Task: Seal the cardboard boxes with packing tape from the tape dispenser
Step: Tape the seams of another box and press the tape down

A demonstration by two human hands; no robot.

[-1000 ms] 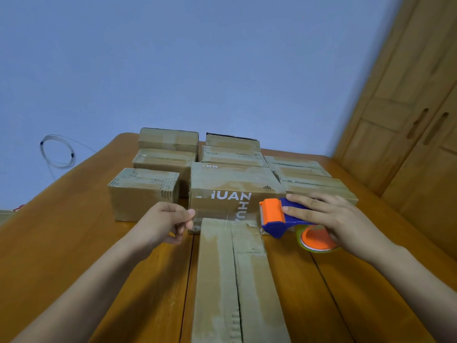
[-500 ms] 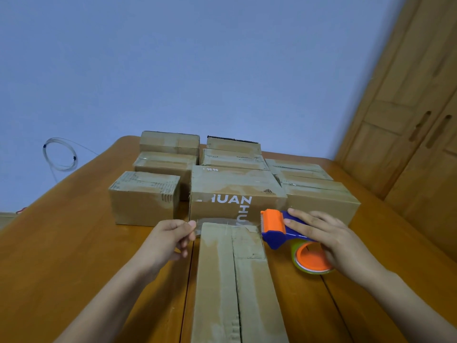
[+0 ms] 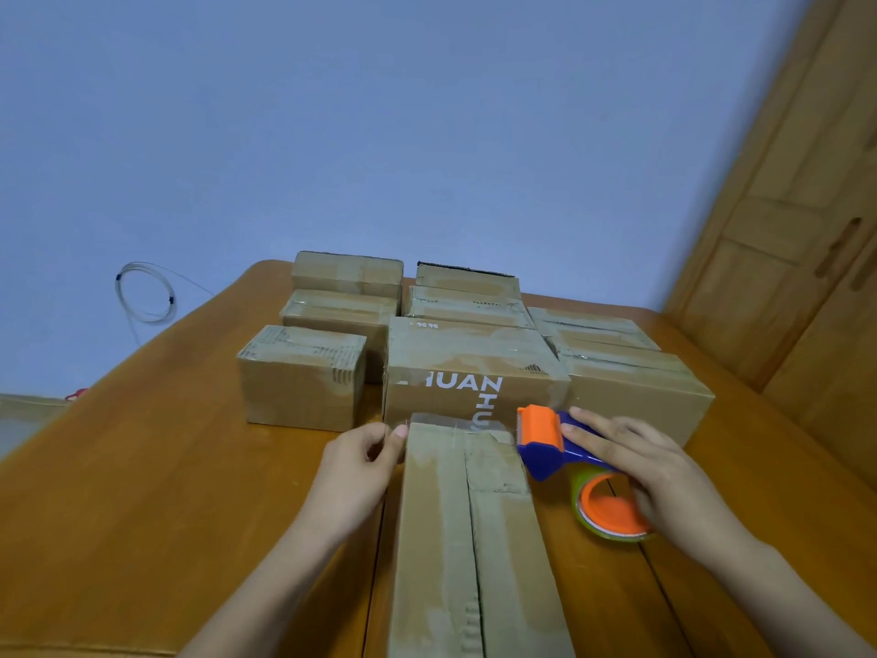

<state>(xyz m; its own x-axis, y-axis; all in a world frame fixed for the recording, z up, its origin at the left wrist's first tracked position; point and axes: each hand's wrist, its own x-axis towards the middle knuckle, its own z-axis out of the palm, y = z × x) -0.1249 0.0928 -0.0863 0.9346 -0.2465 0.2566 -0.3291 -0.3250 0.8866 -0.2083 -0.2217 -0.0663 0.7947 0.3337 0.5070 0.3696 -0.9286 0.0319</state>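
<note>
From the head camera, the left hand is pinching the free end of the clear packing tape at the far edge of the long cardboard box lying at six o'clock. At three o'clock of that edge, the right hand is gripping the blue-and-orange tape dispenser, fingers curled over its handle. Sealed boxes are sitting at twelve o'clock on the wooden table.

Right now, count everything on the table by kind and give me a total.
cardboard boxes: 9 that can be told apart; the ones at the right rear run together, so there may be one more
tape dispenser: 1
Total: 10
</note>
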